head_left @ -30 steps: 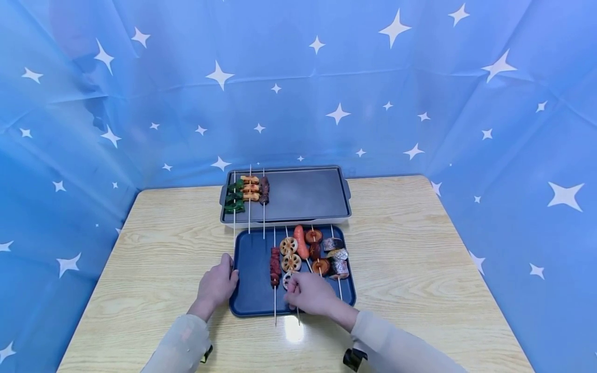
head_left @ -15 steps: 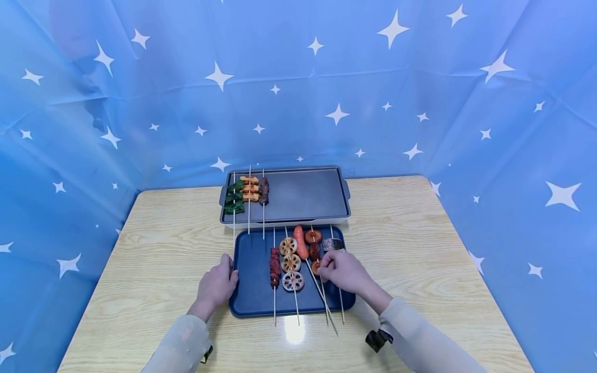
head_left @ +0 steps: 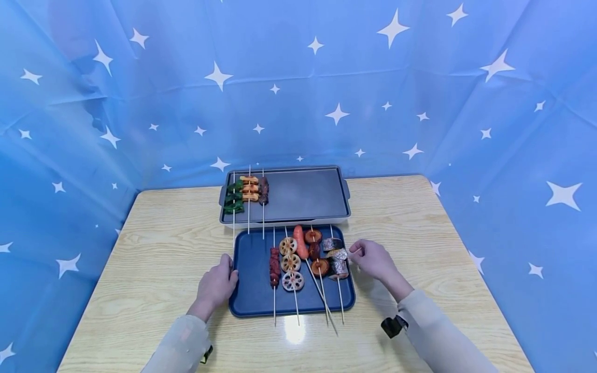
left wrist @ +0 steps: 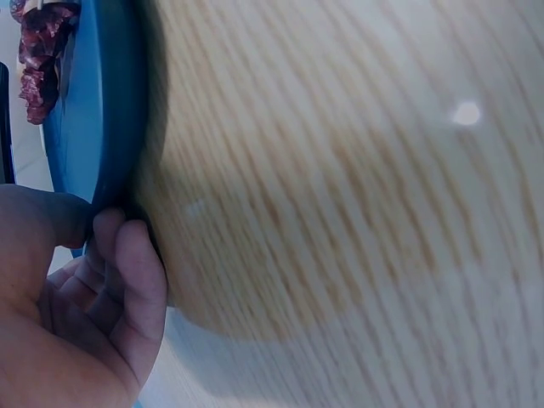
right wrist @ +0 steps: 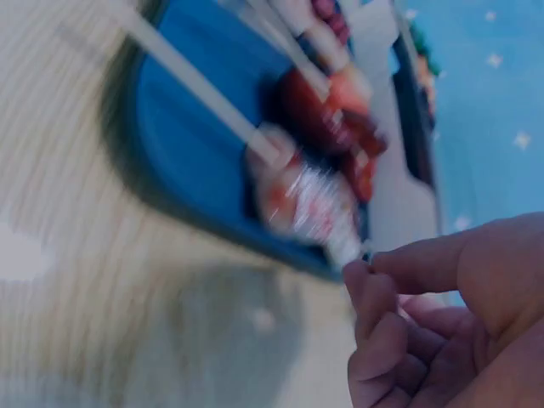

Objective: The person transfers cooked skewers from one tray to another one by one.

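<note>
My left hand [head_left: 216, 287] holds the left edge of the dark blue tray [head_left: 252, 308]; the left wrist view shows its thumb over the rim and its fingers curled on the outside. My right hand [head_left: 375, 261] is at the tray's right side, thumb and fingertips drawn together right by the rim and the fish skewer [head_left: 338, 264]. Motion blur in the right wrist view means I cannot tell whether it pinches anything. Also lying on the tray are a red meat skewer [head_left: 275, 267], a lotus root skewer [head_left: 291, 262], a sausage skewer [head_left: 301, 243] and a mushroom skewer [head_left: 314, 250].
Directly behind the tray stands a grey griddle [head_left: 308, 194]. Along its left side lie a green pepper skewer [head_left: 235, 197], a skewer of yellow pieces [head_left: 250, 188] and a dark meat skewer [head_left: 264, 191]. Several sticks overhang the tray's near edge onto the wooden table [head_left: 406, 217].
My right hand has moved right from the lotus root skewer, past the mushroom skewer, to the tray's right edge. The left hand, the tray and the skewers stay in place.
</note>
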Motion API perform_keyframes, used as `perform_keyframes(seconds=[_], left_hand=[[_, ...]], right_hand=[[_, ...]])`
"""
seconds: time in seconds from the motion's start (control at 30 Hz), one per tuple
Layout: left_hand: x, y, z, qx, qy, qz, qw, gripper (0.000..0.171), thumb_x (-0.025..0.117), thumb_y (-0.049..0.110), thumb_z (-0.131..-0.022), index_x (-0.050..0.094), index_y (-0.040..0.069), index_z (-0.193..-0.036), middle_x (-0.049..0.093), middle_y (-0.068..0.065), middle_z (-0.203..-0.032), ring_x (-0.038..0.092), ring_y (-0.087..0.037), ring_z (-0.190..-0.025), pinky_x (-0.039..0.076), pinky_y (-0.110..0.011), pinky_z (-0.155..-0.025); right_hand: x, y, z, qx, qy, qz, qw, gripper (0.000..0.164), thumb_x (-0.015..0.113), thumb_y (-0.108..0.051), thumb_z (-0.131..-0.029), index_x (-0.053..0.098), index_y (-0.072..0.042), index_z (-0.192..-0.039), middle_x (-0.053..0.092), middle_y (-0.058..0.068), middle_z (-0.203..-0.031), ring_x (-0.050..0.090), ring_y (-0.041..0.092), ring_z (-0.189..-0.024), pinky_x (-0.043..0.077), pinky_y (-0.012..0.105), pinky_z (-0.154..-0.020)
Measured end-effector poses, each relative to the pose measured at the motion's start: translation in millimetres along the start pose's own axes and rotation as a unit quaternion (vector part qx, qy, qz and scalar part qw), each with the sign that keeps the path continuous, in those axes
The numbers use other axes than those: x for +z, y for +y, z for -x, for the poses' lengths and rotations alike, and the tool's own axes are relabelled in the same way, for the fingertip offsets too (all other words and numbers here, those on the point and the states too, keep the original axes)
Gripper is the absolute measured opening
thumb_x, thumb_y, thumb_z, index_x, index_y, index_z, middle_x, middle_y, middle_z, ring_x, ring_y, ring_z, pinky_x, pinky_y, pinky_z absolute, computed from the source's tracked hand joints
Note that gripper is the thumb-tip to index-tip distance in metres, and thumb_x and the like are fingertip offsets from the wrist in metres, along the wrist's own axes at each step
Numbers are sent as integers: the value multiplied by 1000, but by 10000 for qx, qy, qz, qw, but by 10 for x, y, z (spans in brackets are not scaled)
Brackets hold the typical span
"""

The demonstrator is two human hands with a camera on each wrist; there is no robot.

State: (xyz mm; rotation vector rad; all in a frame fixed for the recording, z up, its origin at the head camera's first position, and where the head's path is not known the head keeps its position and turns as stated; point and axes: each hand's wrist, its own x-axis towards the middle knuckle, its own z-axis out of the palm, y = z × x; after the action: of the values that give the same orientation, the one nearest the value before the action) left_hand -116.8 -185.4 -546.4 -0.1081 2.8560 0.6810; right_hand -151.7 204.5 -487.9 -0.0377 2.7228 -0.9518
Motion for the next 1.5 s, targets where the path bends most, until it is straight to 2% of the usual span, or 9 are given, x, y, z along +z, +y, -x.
perform_keyframes(seconds=[0.1,0.27,0.47,0.87,1.13,1.2,1.27,1.4,1.5], left_hand=[[-1,0,1,5,14,-2,10000,16,55,22,-95,46,10,-102,57,-5,-70,51,-20,-56,34,-33,-50],[1,-1,2,13,29,-5,10000,16,55,22,-95,46,11,-101,57,-5,-70,51,-21,-57,35,-33,-51],[-3,-1,6,9,24,29,10000,16,55,22,-95,45,11,-101,56,-5,-70,50,-20,-56,34,-32,-50],[-11,-5,31,74,109,151,9998,14,55,21,-95,46,11,-100,53,-2,-67,49,-18,-56,33,-31,-50],[-100,-71,47,-5,133,574,9983,23,55,30,-96,55,12,-109,58,1,-69,50,-14,-56,36,-29,-52],[-159,-83,41,-38,489,650,9967,24,52,33,-97,57,13,-110,59,1,-70,52,-14,-57,37,-29,-52],[-221,-85,19,-45,1155,768,9903,24,49,33,-98,60,13,-106,59,1,-69,51,-14,-57,38,-30,-53],[-353,-3,-43,114,2614,1152,9583,20,50,28,-97,63,13,-91,54,0,-64,48,-16,-55,35,-31,-55],[-436,143,-72,389,3141,1336,9391,18,54,24,-95,64,13,-85,55,-1,-63,48,-16,-55,36,-31,-56]], right_hand=[[9,98,-17,197,-236,-87,9995,20,61,-10,-85,68,0,-101,68,8,-80,57,14,-67,44,28,-64],[75,194,-41,449,-723,-820,9930,19,64,-7,-86,67,3,-101,70,10,-80,63,14,-67,49,26,-62],[144,231,-63,579,-890,-1541,9823,18,64,-3,-88,65,6,-103,71,11,-80,65,14,-59,57,31,-61],[201,280,-85,726,-930,-1820,9762,14,62,-4,-90,64,6,-100,67,8,-73,64,12,-56,57,33,-57],[215,281,-90,870,-832,-1673,9785,13,62,-6,-90,65,3,-99,65,7,-71,63,13,-56,56,31,-56],[218,283,-92,886,-816,-1643,9790,12,62,-6,-90,65,3,-98,65,6,-71,63,13,-56,55,29,-56],[217,287,-90,888,-817,-1639,9791,12,62,-6,-91,65,3,-98,65,6,-71,63,13,-57,55,29,-56],[218,289,-87,894,-818,-1724,9776,12,62,-5,-91,65,4,-98,65,6,-70,63,13,-57,55,29,-55],[226,293,-84,814,-847,-1798,9767,12,61,-4,-91,65,5,-98,67,7,-71,63,13,-57,55,29,-56]])
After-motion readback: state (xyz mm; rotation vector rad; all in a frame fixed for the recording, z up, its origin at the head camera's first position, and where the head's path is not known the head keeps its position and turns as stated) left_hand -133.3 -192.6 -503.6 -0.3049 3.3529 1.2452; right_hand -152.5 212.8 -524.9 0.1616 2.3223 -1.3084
